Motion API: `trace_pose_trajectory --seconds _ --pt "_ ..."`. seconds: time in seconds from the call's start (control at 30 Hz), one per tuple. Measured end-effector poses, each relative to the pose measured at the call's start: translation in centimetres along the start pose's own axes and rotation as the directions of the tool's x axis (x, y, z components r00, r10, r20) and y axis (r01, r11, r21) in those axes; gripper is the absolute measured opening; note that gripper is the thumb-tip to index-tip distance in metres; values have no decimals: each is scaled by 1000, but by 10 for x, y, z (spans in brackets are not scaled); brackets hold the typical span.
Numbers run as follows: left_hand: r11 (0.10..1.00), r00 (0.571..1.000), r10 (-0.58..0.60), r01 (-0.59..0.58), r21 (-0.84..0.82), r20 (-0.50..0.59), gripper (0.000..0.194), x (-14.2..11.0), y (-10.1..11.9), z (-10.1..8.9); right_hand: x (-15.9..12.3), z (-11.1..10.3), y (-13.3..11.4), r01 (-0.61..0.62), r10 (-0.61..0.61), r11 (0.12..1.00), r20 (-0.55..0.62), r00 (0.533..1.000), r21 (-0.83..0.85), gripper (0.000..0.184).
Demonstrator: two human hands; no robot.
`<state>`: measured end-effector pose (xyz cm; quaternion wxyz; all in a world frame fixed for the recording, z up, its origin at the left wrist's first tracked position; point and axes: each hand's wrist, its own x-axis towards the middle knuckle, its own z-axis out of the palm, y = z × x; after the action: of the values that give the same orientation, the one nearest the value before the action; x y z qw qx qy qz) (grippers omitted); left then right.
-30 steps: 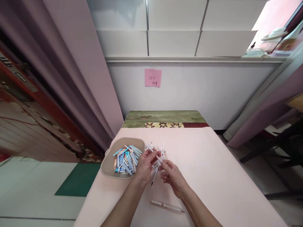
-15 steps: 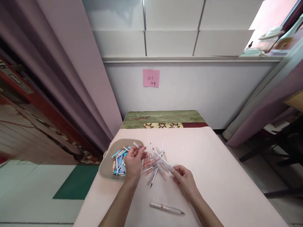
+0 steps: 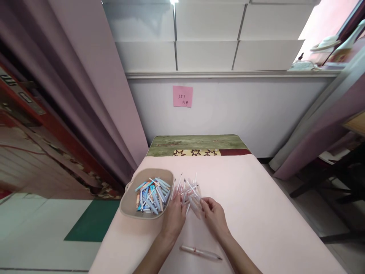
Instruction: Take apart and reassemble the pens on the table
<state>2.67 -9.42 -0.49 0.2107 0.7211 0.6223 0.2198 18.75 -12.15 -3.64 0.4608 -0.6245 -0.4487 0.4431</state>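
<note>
A loose pile of clear plastic pen parts (image 3: 196, 205) and thin white refills (image 3: 191, 187) with dark tips lies on the pink-covered table (image 3: 251, 213). My left hand (image 3: 174, 215) reaches into its near left side, fingers drawn together; what they grip is hidden. At the right edge of the pile, my right hand (image 3: 215, 217) pinches a clear pen barrel (image 3: 201, 201). A whole pen (image 3: 201, 252) with a clear tip end lies in front, between my forearms. Left of the pile stands a beige basket (image 3: 128, 203) holding many blue, white and orange pen pieces (image 3: 154, 196).
A green patterned board (image 3: 196, 140) shows beyond the cloth, against the white wall (image 3: 234, 110). A pink note (image 3: 183, 96) is stuck there. Curtains hang on both sides, and dark furniture legs (image 3: 316, 175) stand at the right.
My left hand has moved right, from over the basket with a small clear piece to the pile; that piece is no longer in view. My right hand has shifted slightly left.
</note>
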Motion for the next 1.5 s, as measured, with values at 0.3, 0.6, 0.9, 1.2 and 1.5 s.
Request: trace_pose_trajectory --seconds 0.3,0.6,0.9,1.2,1.5 --pt "971 987 119 -138 -195 -108 39 2 13 -1 -14 2 -15 33 -34 999 48 998 34 38" --pt "795 970 -96 -60 -603 -224 25 35 16 -13 -20 -10 -8 124 -127 974 -2 992 -190 27" --pt "938 981 180 -194 -286 -74 20 19 15 -8 -25 -20 -15 162 -158 905 42 986 -392 17" --pt "905 993 14 -64 -420 -121 19 -12 0 -37 -88 -37 -1 234 54 633 344 937 -738 19" --pt "462 969 -172 239 -854 178 33 -14 14 -36 -61 -34 -36 -106 77 990 266 961 94 34"
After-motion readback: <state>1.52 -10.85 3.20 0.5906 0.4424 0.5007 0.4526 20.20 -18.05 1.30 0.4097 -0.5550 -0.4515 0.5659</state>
